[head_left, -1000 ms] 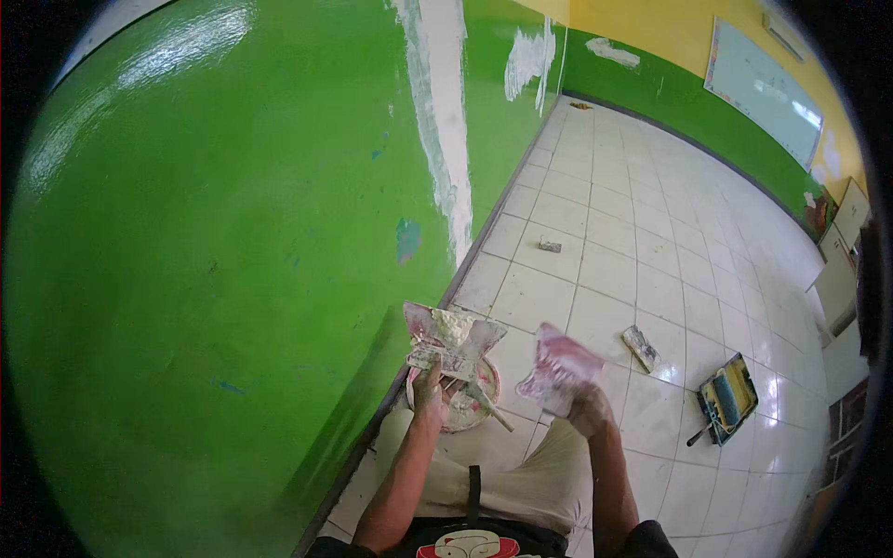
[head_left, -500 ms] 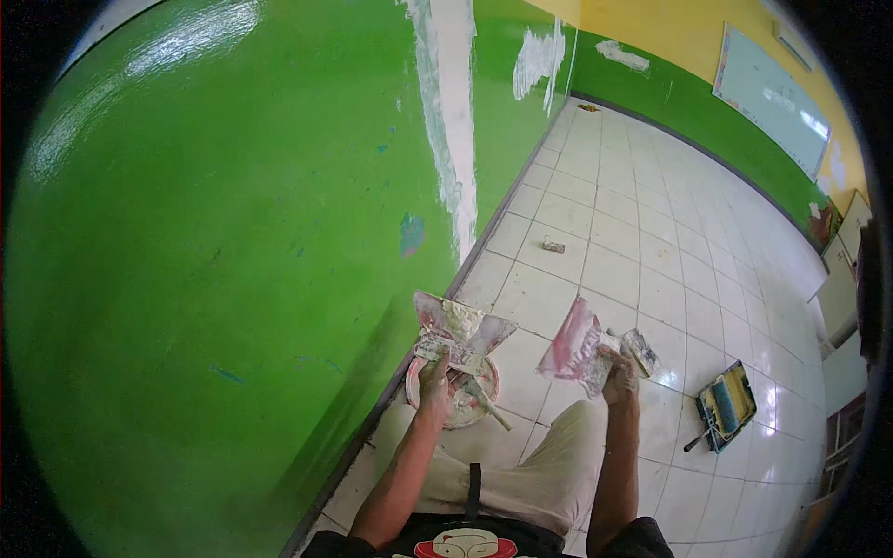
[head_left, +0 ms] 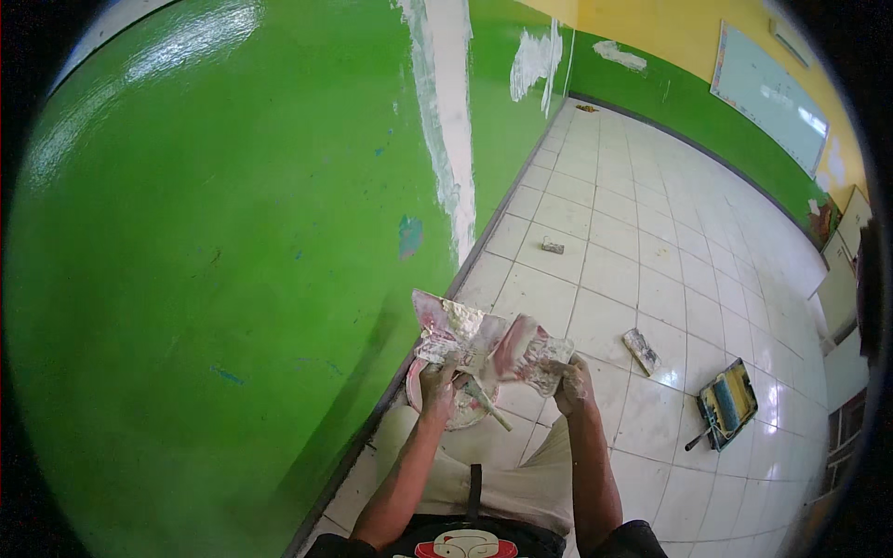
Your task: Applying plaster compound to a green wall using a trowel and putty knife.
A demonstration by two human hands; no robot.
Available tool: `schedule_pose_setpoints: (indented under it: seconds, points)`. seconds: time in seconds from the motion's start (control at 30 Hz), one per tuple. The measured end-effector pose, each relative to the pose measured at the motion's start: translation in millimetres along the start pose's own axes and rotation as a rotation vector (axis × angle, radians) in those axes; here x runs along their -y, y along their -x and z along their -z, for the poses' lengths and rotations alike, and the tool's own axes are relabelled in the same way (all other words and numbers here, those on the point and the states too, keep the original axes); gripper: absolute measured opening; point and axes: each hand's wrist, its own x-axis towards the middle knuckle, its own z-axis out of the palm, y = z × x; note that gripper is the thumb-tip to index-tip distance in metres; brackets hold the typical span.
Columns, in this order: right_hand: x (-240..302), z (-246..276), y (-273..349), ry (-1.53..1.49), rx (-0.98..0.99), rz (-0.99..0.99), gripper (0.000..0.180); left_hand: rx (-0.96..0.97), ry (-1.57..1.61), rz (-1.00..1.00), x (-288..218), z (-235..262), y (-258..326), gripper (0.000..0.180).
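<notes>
My left hand [head_left: 437, 388] grips a wide putty spreader [head_left: 437, 316] whose flat face carries a lump of whitish putty [head_left: 462, 319]. In my right hand [head_left: 575, 385] is a second putty spreader [head_left: 523, 356], smeared pink and white; its blade meets or overlaps the right edge of the left one. Under both tools, between my knees and the wall, a round putty bucket [head_left: 413, 378] stands on the floor, mostly hidden. A tool with a pale green handle [head_left: 496, 412] leans out over its rim, its far end covered.
The green wall [head_left: 233, 279] at left bears a tall white putty strip [head_left: 451, 121]. On the tiled floor lie a putty-smeared block [head_left: 642, 352], a small block [head_left: 553, 245] and a paint tray [head_left: 744, 381] holding a roller [head_left: 725, 403]. Cabinets [head_left: 842, 260] stand at far right.
My right hand has moved left with its spreader, bringing it against the left one. The block on the floor at right is now uncovered. My left hand has hardly moved.
</notes>
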Motion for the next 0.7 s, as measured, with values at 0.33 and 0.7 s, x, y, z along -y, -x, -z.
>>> schedule_pose_setpoints:
  seconds: [0.33,0.7]
  points:
    - [-42.8,-6.6,-48.2,-0.010,-0.158,0.156,0.019,0.219,-0.546,-0.146,5.6,12.8,-6.6,0.028]
    - [-46.3,-16.7,-63.5,0.012,-0.057,0.149,0.025,0.441,-1.318,-0.450,-8.6,18.3,4.7,0.034]
